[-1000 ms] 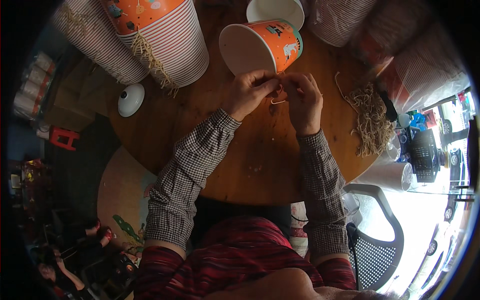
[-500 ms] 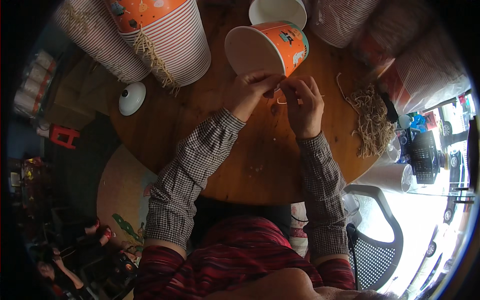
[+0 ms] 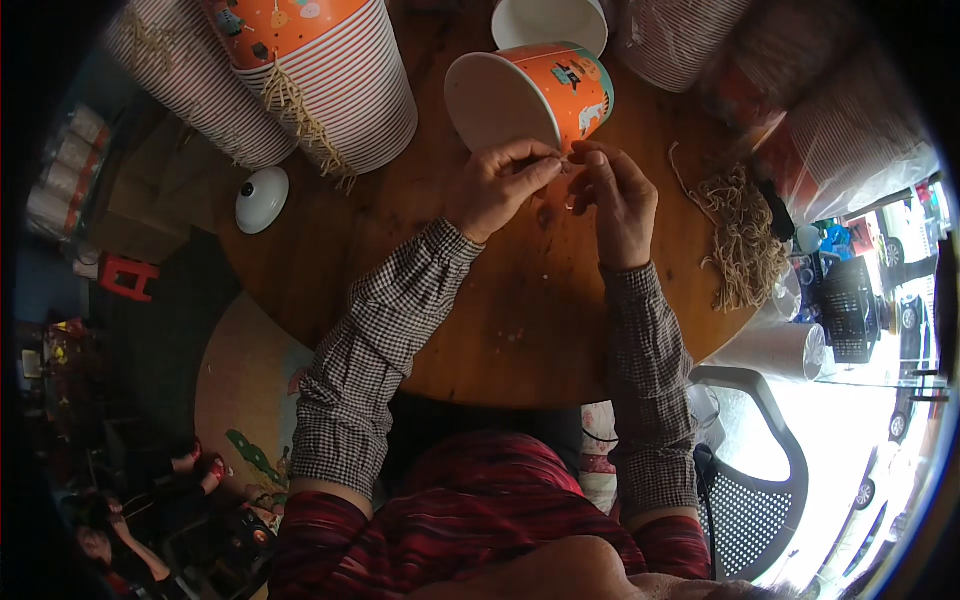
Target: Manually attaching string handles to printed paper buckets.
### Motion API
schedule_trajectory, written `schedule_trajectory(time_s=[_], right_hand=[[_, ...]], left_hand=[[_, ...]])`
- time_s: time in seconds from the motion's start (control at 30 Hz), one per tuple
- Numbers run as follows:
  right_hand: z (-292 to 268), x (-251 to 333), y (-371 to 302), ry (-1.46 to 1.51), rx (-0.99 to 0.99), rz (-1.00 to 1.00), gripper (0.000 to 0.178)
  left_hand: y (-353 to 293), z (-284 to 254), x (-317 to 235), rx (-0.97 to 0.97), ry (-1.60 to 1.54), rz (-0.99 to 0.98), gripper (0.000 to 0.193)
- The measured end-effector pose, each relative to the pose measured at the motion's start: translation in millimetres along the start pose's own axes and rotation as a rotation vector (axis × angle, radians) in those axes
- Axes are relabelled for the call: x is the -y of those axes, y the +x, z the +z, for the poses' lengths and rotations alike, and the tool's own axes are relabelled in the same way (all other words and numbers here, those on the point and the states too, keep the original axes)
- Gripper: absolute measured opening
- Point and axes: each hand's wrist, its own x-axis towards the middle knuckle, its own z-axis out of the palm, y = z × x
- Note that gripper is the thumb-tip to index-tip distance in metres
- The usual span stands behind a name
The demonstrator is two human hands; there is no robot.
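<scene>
An orange printed paper bucket (image 3: pixel 575 90) lies on its side, its white mouth turned toward the left. Just below its rim, my left hand (image 3: pixel 508 185) pinches thumb and forefinger together on a thin cord, of which little shows. Close by on the right, my right hand (image 3: pixel 622 205) has its thumb and fingertips drawn together at the same spot, and a pale bit of the cord (image 3: pixel 570 207) peeks out under its fingers. Most of the cord is hidden by my fingers. Both hands are just above the round wooden table (image 3: pixel 470 340).
Tall stacks of nested paper buckets (image 3: pixel 345 100) with cords hanging from them stand at the left. Behind lies another white bucket (image 3: pixel 550 22). A heap of tan cords (image 3: pixel 742 235) is at the right, near plastic-wrapped stacks (image 3: pixel 850 150). A white lid (image 3: pixel 262 200) rests at the left edge.
My right hand has moved slightly right and turned, its fingertips drawing a little away from my left hand. The bucket has shifted slightly in view. My left hand stays by the rim.
</scene>
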Motion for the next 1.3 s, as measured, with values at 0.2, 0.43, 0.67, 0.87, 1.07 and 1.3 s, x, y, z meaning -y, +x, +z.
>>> schedule_trajectory(time_s=[0.2,0.43,0.67,0.87,1.07,1.3], right_hand=[[0.4,-1.3,-2.8,0.028,0.077,0.048,0.019],[8.1,3.3,-4.5,0.01,0.065,0.067,0.023],[6.2,3.9,-3.0,0.206,0.145,0.282,0.022],[-1.5,-14.9,0.6,0.346,0.176,0.366,0.017],[0.4,-5.8,0.2,0.295,0.127,0.272,0.015],[5.4,-1.3,-3.0,0.107,0.063,0.134,0.015]], left_hand=[[1.1,2.7,3.0,-0.074,-0.169,0.031,0.019],[2.8,3.5,8.6,-0.102,-0.051,0.181,0.015],[1.1,6.4,2.3,-0.175,-0.127,0.155,0.014],[5.9,-2.8,9.8,-0.099,-0.357,0.007,0.015],[3.4,5.0,9.1,-0.145,-0.369,-0.039,0.02],[0.3,5.6,4.6,-0.143,-0.303,-0.054,0.018]])
